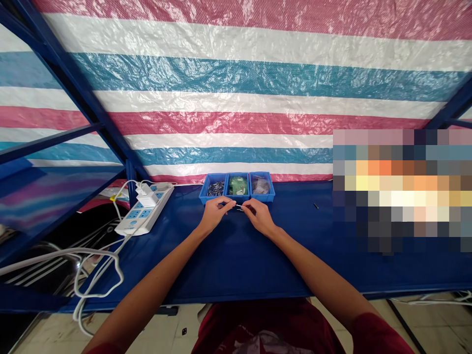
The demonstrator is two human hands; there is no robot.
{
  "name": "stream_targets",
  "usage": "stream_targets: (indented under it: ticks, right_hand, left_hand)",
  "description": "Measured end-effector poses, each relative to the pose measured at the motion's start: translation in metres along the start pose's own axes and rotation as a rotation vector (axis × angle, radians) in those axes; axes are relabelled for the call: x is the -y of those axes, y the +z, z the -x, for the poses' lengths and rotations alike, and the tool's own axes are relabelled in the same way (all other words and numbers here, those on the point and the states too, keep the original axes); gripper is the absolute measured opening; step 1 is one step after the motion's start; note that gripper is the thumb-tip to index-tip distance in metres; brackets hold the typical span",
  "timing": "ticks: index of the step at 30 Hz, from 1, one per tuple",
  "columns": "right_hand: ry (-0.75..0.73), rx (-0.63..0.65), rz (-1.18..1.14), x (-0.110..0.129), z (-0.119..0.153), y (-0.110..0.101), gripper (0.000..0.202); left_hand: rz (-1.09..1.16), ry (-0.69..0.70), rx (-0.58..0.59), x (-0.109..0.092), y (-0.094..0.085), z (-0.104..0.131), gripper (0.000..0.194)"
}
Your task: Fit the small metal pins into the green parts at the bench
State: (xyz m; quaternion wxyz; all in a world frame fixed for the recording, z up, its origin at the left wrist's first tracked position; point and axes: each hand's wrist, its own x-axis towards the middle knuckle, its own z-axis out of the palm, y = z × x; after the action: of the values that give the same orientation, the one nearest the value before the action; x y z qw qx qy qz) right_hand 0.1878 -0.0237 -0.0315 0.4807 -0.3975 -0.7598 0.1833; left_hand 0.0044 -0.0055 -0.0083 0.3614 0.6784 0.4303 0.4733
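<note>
Just in front of three blue bins, my left hand [216, 214] and my right hand [259, 216] face each other with fingertips pinched. Between them runs a small thin pale rod-like piece [238, 205], its ends hidden by the fingers. Under it, another small light piece [239, 210] shows near my right fingertips. Dark and silvery slim pieces [216, 189] fill the left bin. The middle bin holds a green bag with pale bits [238, 187]. Inside the right bin is a clear plastic bag [260, 186], its contents unclear.
A white power strip [144, 211] with a plugged-in white adapter [146, 195] lies to the left, its cables [118, 275] looping over the table edge. One small dark slim piece [316, 205] rests on the blue table [239, 265] at right. The far right is pixelated.
</note>
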Motion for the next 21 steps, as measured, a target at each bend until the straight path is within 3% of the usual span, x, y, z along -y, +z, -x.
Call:
stream_targets:
  ticks: [11,21]
  right_hand:
    - [0.015,-0.003,-0.016,0.0006,0.0008,-0.0007,0.026]
    - [0.091,-0.036,-0.017,0.0023,-0.0001,-0.0013,0.030]
  left_hand:
    - [0.202,-0.060,0.007,-0.0038,0.0035,-0.0018,0.028]
    - [0.232,-0.048,-0.012,-0.0046,0.0016,-0.0017,0.030]
